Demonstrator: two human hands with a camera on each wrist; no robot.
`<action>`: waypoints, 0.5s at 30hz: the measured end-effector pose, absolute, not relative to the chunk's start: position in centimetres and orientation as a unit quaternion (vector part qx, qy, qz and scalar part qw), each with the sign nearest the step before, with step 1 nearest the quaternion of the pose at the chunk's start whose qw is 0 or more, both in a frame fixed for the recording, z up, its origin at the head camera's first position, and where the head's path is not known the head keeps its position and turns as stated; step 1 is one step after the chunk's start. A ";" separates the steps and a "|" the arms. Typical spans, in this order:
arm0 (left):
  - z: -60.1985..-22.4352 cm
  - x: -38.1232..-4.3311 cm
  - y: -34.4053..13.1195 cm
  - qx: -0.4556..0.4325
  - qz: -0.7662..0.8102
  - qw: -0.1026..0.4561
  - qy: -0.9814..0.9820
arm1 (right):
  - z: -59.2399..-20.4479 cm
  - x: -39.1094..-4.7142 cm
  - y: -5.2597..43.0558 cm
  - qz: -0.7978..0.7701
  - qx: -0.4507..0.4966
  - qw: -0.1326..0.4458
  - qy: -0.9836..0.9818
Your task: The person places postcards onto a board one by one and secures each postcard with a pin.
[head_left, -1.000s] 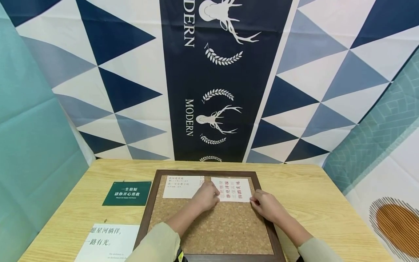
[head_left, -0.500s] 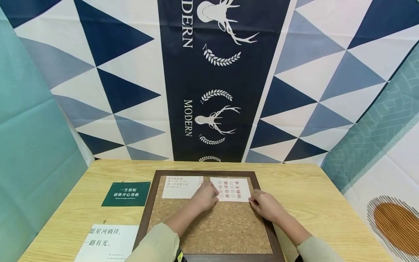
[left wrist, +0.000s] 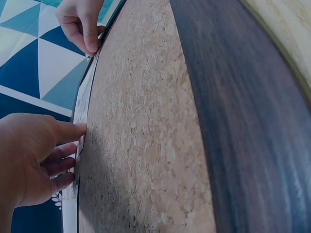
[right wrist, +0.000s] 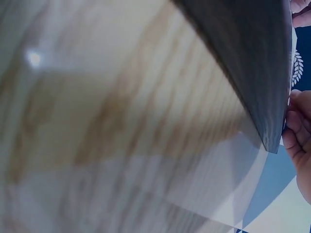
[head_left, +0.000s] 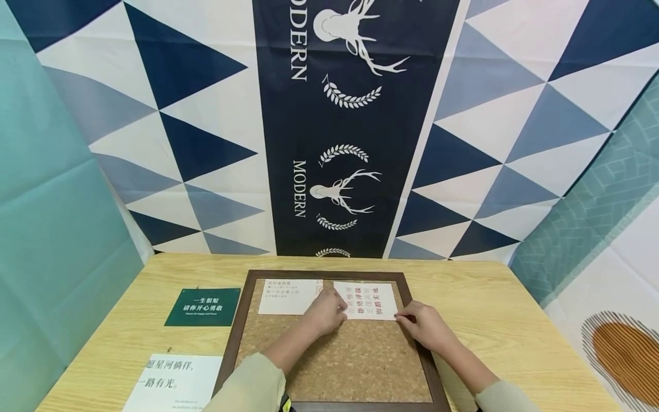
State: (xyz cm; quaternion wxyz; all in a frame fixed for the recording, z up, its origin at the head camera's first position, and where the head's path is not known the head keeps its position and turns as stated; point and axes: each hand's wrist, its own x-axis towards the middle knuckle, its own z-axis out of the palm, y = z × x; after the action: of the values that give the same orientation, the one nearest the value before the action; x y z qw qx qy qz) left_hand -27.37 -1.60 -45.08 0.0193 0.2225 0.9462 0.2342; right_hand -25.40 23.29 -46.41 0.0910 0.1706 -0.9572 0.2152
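A white card with red and pale vertical lettering (head_left: 368, 298) lies across the upper right of a brown-framed cork board (head_left: 340, 355). My left hand (head_left: 325, 312) holds this card at its lower left edge. In the left wrist view, the thumb of the left hand (left wrist: 36, 155) reaches the card's edge, and the other fingers bend over the neighbouring card. My right hand (head_left: 424, 326) pinches the lower right corner with thumb and forefinger; a small dark red spot shows at those fingertips. Curled fingers of the right hand (right wrist: 301, 133) show beside the dark frame in the right wrist view.
Another white card (head_left: 288, 296) is at the upper left of the cork. Left of the frame, a green card (head_left: 202, 307) and a white card with black lettering (head_left: 177, 380) lie on the wooden table (head_left: 479, 297). A patterned cloth (head_left: 216, 189) hangs behind.
Both hands stay at the card's edges. The whole head view has shifted slightly, and the small dark red spot at the right fingertips shows more plainly now.
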 end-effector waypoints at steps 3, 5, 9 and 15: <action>-45.2 -27.4 -1.6 0.224 0.230 0.016 0.947 | -46.5 -25.5 23.3 0.218 0.163 0.090 -0.958; -45.2 -27.4 -1.6 0.226 0.227 0.014 0.947 | -46.5 -25.5 23.3 0.217 0.162 0.088 -0.958; -45.3 -27.5 -1.6 0.226 0.222 0.010 0.948 | -46.5 -25.7 23.2 0.210 0.161 0.085 -0.960; -45.4 -27.4 -1.6 0.224 0.228 0.014 0.947 | -46.5 -25.8 23.0 0.204 0.155 0.084 -0.963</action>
State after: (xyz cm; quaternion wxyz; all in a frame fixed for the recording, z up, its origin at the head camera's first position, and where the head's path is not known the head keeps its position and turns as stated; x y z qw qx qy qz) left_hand -27.44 -1.63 -45.36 0.0141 0.2238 0.9475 0.2280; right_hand -25.81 22.99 -46.48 0.0843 0.1550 -0.9629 0.2040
